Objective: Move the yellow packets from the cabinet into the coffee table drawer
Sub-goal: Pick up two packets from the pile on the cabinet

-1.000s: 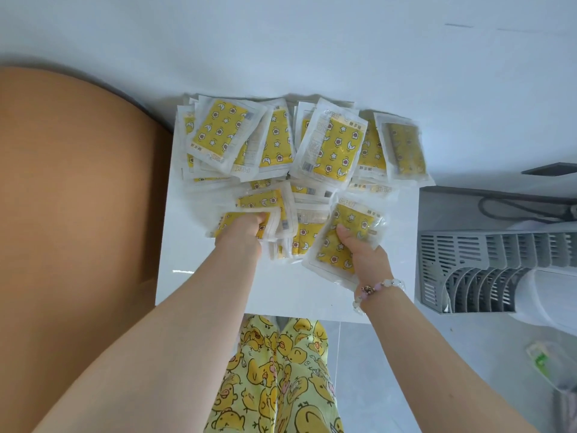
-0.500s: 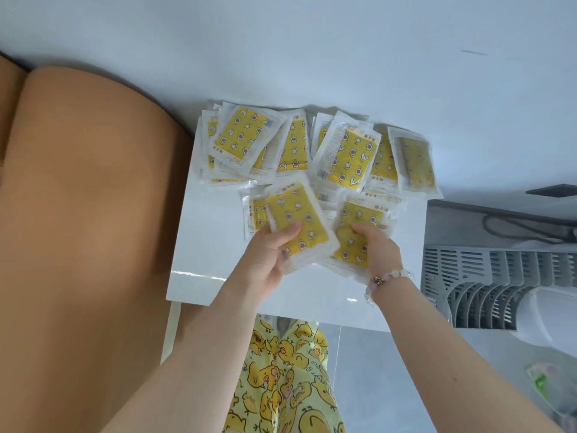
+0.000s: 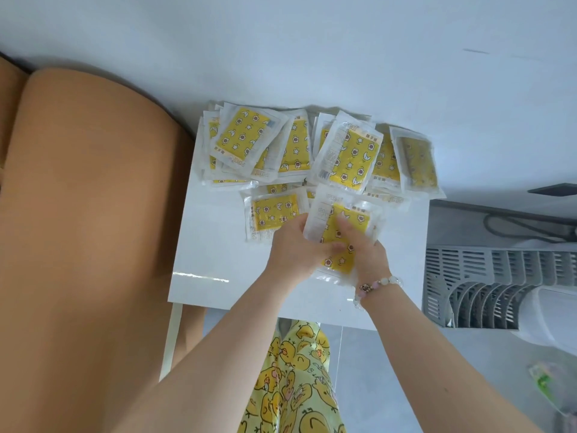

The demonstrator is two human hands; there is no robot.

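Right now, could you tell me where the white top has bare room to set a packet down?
Bare: the near-left part of the white top, bordered by the tan cushion, the packet pile and the left hand. Crowded: the far edge by the wall, plus the stack in the right hand.
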